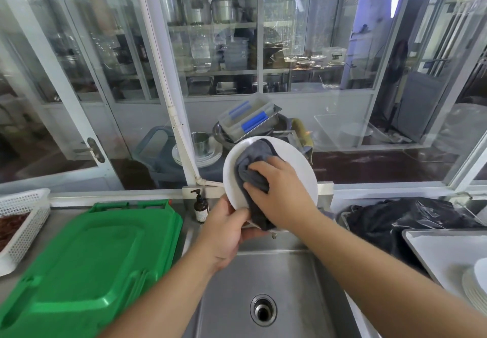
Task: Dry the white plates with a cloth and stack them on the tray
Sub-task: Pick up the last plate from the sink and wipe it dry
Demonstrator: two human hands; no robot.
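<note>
I hold a round white plate [297,161] upright above the steel sink [284,279], its face turned toward me. My left hand [226,228] grips the plate's lower rim, thumb on the front. My right hand [280,192] presses a bunched grey cloth [253,163] against the plate's face; the cloth's tail hangs down past the lower rim. At the far right a metal tray [434,248] carries a stack of white plates [474,287], cut off by the frame edge.
Stacked green plastic lids [89,266] fill the counter left of the sink, with a white basket [23,221] beyond them. A brown pump bottle [201,207] stands at the sink's back edge. A black plastic bag [411,219] lies behind the tray. Glass windows run across the back.
</note>
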